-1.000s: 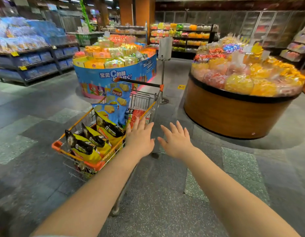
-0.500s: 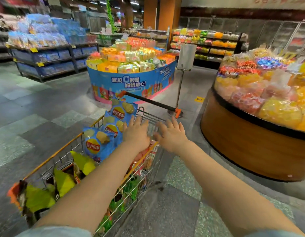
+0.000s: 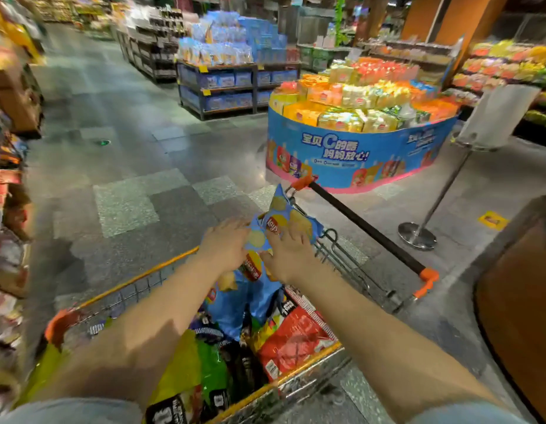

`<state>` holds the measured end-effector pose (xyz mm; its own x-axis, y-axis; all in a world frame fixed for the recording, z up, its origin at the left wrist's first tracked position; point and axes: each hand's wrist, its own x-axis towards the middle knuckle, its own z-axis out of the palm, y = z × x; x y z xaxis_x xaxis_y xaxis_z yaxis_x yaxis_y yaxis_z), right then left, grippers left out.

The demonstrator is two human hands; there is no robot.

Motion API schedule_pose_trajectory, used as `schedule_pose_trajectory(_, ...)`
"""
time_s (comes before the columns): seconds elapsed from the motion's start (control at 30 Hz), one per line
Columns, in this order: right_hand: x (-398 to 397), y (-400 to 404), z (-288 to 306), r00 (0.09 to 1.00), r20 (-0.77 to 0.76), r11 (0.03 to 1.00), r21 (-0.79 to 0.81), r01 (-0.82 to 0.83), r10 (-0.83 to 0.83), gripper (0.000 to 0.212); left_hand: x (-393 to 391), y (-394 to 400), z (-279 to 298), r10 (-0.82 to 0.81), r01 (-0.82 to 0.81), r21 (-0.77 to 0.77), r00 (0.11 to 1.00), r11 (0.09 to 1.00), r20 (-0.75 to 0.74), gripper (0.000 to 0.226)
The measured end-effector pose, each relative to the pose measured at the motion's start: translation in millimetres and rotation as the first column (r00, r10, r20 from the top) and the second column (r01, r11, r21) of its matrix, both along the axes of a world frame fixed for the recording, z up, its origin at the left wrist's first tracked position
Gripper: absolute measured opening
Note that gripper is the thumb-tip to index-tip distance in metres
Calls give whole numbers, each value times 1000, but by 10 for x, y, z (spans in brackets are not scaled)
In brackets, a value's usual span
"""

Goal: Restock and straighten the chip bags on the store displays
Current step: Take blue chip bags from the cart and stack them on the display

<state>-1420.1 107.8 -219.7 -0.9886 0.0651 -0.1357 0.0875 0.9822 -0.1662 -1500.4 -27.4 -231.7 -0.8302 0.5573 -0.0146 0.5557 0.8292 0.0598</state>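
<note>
Reaching into the cart, both hands met on a blue chip bag (image 3: 278,223) standing upright at the handle end of the basket. The left hand (image 3: 226,246) lay against the bag's left edge and the right hand (image 3: 288,252) against its right side, fingers stretched forward over the foil; motion blur hid whether they pinched it or only pressed. More blue bags (image 3: 241,298) stood just below, between the forearms. Beside them lay a red bag (image 3: 296,335), and nearer the body green and yellow bags (image 3: 198,365) filled the cart (image 3: 137,278), a wire basket with an orange rim. Its black handle (image 3: 366,229) with orange ends ran off to the right. Beyond it stood a round blue display (image 3: 357,154) stacked with snack packs, with a metal post (image 3: 440,198) well right and shelves (image 3: 222,84) further back.
</note>
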Motion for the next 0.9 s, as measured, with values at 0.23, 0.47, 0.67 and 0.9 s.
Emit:
schedule_pose_trajectory(0.23, -803, -28, -228, 979, 62, 980, 6, -197, 196, 59, -618, -167, -221, 95, -82, -204, 994, 975, 53, 60)
schedule_pose_trajectory(0.47, -1047, -87, -595, 938, 177, 953, 5, -303, 297, 46, -858, -201, -645, 146, -98, -472, 987, 876, 65, 50)
schedule_pose_trajectory(0.67, -1111, -224, -893, 884, 362, 947, 14, -321, 295, 29, -977, -87, -941, 176, -82, -485, 973, 871, 152, 49)
schedule_pose_trajectory(0.9, -1126, -273, -1009, 884, 358, 940, 47, -337, 299, 27, -1094, -30, -1040, 104, -76, -592, 994, 802, 13, 33)
